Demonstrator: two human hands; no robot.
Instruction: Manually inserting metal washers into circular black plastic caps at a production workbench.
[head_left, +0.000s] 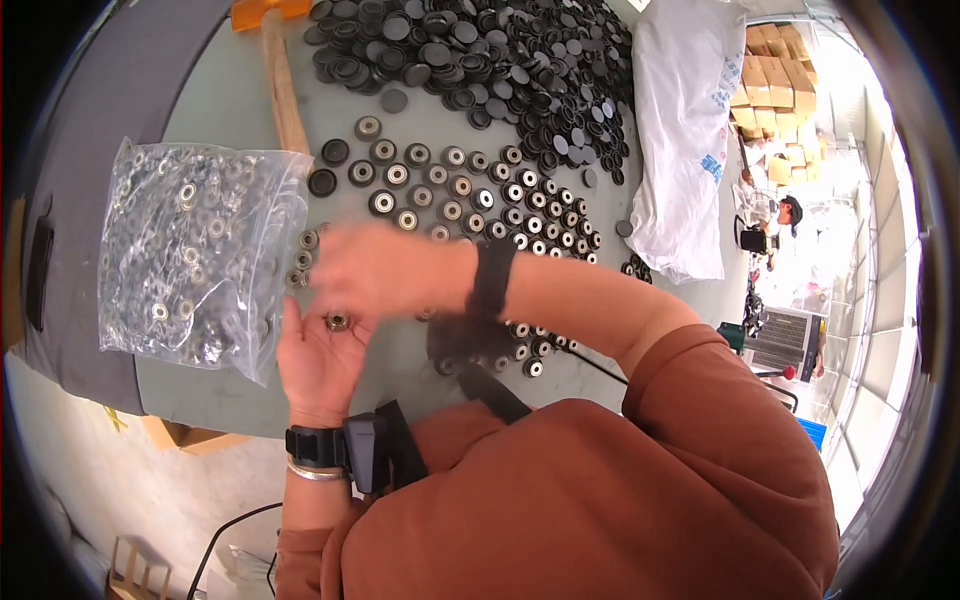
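Note:
My left hand [322,365] is palm up near the right edge of a clear plastic bag of small metal bearings [200,250]. One small bearing [338,321] rests on that hand, by the base of the fingers. Directly above it, my right hand [370,268] reaches across from the right, smeared by motion, so its fingers cannot be made out. A few loose bearings [303,260] lie between the bag and my right hand. Beyond the hands, rows of black round caps with bearings set in them [455,190] cover the table, partly hidden by my right forearm.
A large heap of black plastic caps [480,60] spreads over the far part of the grey table [230,110]. A hammer with a wooden handle [283,90] lies at the far left. A white sack [685,140] lies to the right. Cardboard boxes [775,90] and a person [787,212] are farther off.

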